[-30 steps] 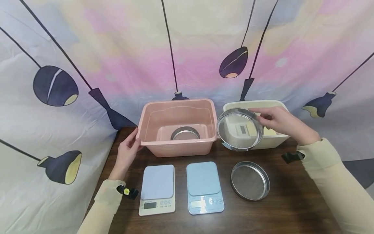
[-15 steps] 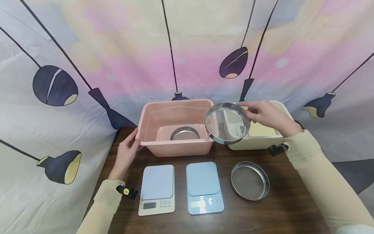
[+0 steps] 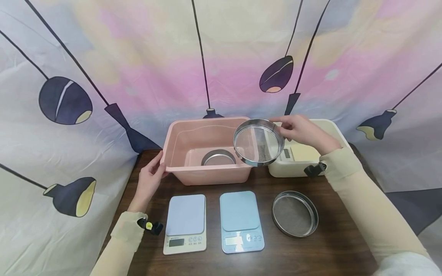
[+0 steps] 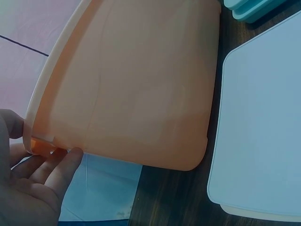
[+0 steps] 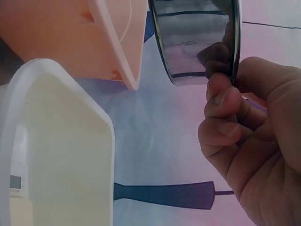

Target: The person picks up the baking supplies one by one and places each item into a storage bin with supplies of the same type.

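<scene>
At the left end of the pink basin [image 3: 210, 177], my left hand [image 3: 150, 180] grips the rim corner. In the left wrist view its thumb lies on one side of the rim and the fingers [image 4: 66, 172] curl under it. My right hand [image 3: 304, 132] pinches the edge of a round metal sieve [image 3: 258, 142], held tilted over the gap between the basin and a white tub [image 3: 293, 168]. The right wrist view shows thumb and fingertips on the sieve's shiny side wall [image 5: 193, 42]. Another round metal sieve [image 3: 218, 152] lies inside the basin.
A white kitchen scale [image 3: 186, 214] and a blue kitchen scale [image 3: 240, 211] lie in front of the basin. To their right is a third sieve [image 3: 295, 214]. Inside the tub sits a scale with a yellow plate [image 3: 304, 152]. A patterned curtain [image 3: 221, 57] hangs behind.
My right hand has carried the sieve left and slightly up, from in front of the white tub to the basin's right rim. My left hand stays on the basin.
</scene>
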`<action>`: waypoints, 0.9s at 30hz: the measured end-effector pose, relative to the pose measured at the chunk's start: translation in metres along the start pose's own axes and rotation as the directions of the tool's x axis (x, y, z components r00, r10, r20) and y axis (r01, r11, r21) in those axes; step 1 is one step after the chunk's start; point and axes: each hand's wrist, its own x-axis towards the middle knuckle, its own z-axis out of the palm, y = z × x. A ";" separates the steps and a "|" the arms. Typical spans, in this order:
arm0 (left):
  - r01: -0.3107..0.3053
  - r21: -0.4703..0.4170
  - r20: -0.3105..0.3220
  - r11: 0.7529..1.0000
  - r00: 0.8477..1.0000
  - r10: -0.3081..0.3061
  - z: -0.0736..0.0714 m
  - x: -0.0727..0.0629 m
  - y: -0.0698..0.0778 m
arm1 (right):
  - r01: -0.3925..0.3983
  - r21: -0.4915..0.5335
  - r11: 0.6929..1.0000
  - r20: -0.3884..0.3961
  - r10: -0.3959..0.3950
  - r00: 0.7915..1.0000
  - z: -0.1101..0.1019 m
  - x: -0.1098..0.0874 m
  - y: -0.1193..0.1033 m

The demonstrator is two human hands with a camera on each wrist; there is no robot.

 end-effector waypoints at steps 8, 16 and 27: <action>-0.005 -0.018 -0.004 1.000 1.000 0.005 0.000 0.000 0.006 | 0.002 0.009 1.000 -0.010 -0.002 1.000 0.006 0.019 0.002; -0.001 -0.023 -0.016 1.000 1.000 0.001 0.001 0.000 0.007 | 0.007 0.017 1.000 -0.003 -0.007 1.000 0.012 0.040 0.000; 0.000 -0.030 -0.011 1.000 1.000 0.000 0.002 -0.001 0.006 | -0.005 0.029 1.000 0.024 0.004 1.000 0.024 0.064 -0.013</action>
